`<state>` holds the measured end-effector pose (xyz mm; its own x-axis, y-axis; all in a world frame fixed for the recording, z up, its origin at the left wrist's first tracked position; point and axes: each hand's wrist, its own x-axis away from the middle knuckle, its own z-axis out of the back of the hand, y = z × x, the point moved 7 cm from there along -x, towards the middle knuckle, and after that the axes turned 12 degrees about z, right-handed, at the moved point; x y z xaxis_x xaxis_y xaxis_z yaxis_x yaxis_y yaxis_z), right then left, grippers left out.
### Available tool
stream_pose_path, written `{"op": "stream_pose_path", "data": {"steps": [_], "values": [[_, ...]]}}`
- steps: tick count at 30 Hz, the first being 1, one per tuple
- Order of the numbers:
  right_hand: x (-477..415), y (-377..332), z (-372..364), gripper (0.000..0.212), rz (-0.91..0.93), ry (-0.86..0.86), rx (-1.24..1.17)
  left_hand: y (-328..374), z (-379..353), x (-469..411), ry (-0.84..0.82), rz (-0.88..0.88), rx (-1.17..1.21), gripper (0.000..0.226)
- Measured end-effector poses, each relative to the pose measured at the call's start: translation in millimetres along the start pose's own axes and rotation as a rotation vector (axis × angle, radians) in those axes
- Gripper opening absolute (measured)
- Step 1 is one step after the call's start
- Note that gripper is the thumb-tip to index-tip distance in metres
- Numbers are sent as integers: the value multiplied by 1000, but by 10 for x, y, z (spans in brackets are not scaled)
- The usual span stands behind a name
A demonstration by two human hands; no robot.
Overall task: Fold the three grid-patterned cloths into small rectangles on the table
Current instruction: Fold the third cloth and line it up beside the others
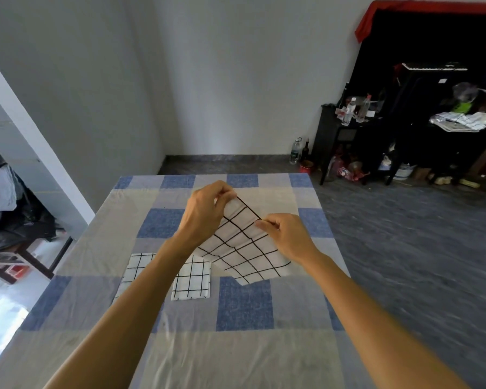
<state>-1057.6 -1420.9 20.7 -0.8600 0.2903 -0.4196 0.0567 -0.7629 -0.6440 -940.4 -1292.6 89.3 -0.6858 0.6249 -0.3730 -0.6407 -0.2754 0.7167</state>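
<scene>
My hands pinch a thin, matt woven cloth [244, 245], white with black grid lines. The tablecloth [244, 304] is matt, creased checked fabric.

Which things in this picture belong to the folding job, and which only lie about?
Job: lifted grid cloth, pinched by left hand and right hand; folded grid cloth on the table; third grid cloth beside it, partly hidden.
Lying about: water bottles on the black cabinet; bottles on the floor.

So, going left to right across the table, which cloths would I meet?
Partly hidden cloth → folded cloth → lifted cloth, pinched by left hand and right hand.
</scene>
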Motion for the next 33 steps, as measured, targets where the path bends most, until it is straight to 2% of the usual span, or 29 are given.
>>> {"op": "stream_pose_path", "data": {"steps": [11, 23, 29, 33], "values": [[142, 199, -1, 33, -8, -12, 77, -64, 127, -55, 107, -22, 3, 9], [386, 515, -31, 32, -140, -104, 119, -107, 125, -50, 144, -38, -46, 9], [452, 637, -113, 35, -264, -341, 268, -95, 59, -50, 82, -68, -71, 9], [465, 746, -123, 30, -356, -492, 444, -90, -39, -31, 25, -80, -135, 9]]}}
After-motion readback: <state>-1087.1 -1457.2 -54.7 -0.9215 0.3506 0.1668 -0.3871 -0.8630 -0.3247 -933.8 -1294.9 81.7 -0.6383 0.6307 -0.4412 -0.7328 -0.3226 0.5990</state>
